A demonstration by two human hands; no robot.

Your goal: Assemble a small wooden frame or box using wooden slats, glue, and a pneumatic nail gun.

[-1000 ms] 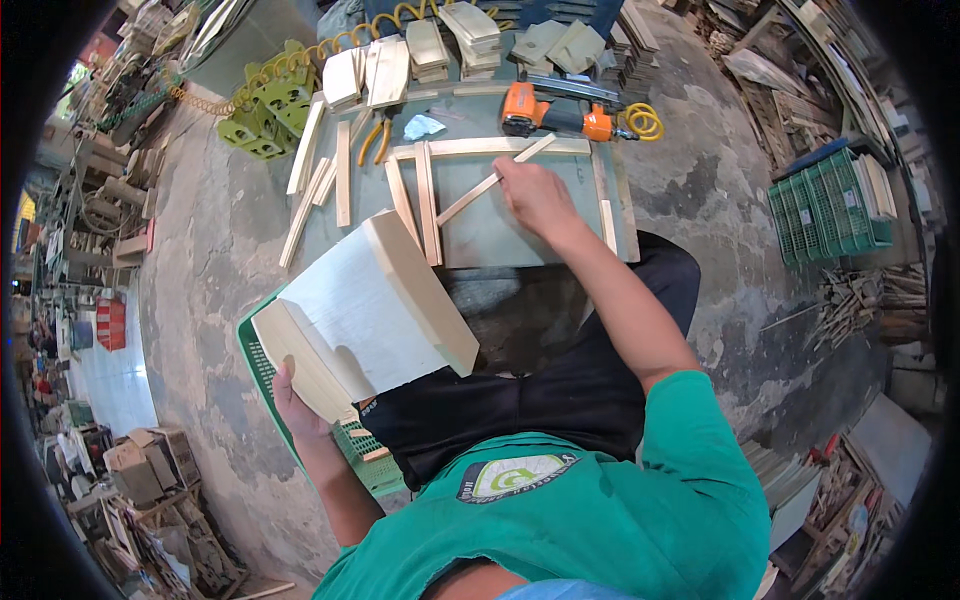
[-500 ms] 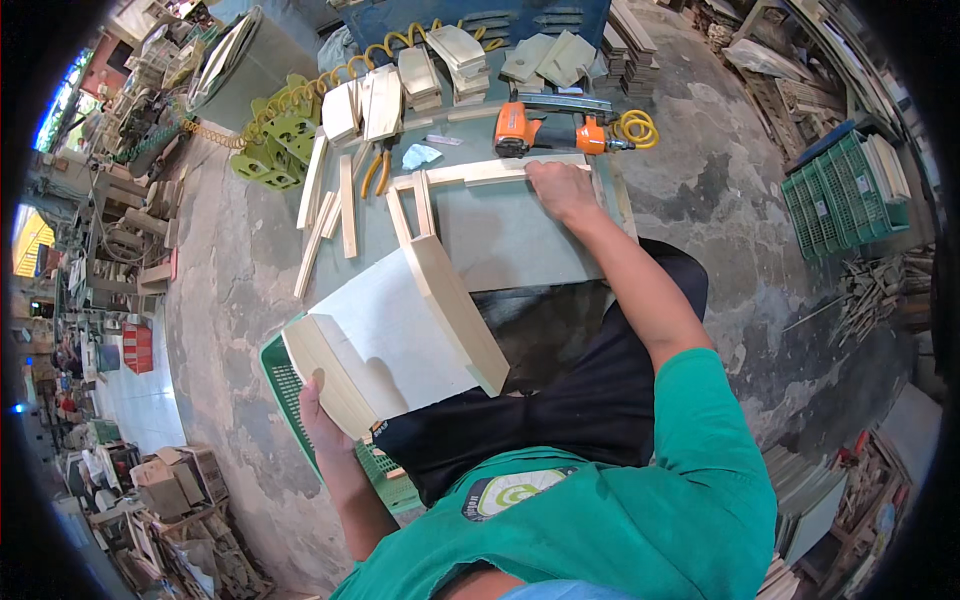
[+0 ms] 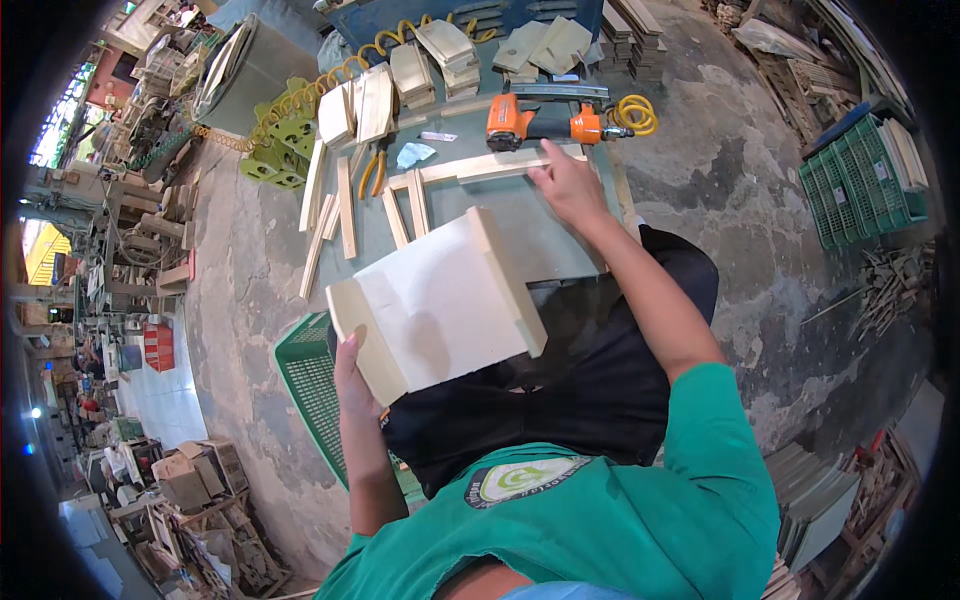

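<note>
My left hand (image 3: pixel 357 380) grips the outer wooden side of a box-like piece (image 3: pixel 435 300), which has a white panel between two pale wood sides. The piece is tilted above my lap, its upper edge near the table. Over the table's right part is my right hand (image 3: pixel 572 190), its thumb and index finger apart and nothing held. It is close to a long wood strip (image 3: pixel 480 166) lying across the table. Just beyond its fingertips lies an orange and black nail gun (image 3: pixel 545 125). Two short wood strips (image 3: pixel 407 212) run from the long strip toward the box-like piece.
Orange-handled pliers (image 3: pixel 374 170), a crumpled blue scrap (image 3: pixel 415 154) and loose wood strips (image 3: pixel 346 208) lie on the left of the table (image 3: pixel 520 225). Stacked boards (image 3: pixel 410 75) line its far side. A yellow coiled hose (image 3: pixel 300 95) runs behind. A green crate (image 3: pixel 318 375) stands by my left leg.
The box-like piece has moved right and turned, showing its white panel more squarely. My right hand has let go of the long wood strip, and its fingers now spread near the nail gun.
</note>
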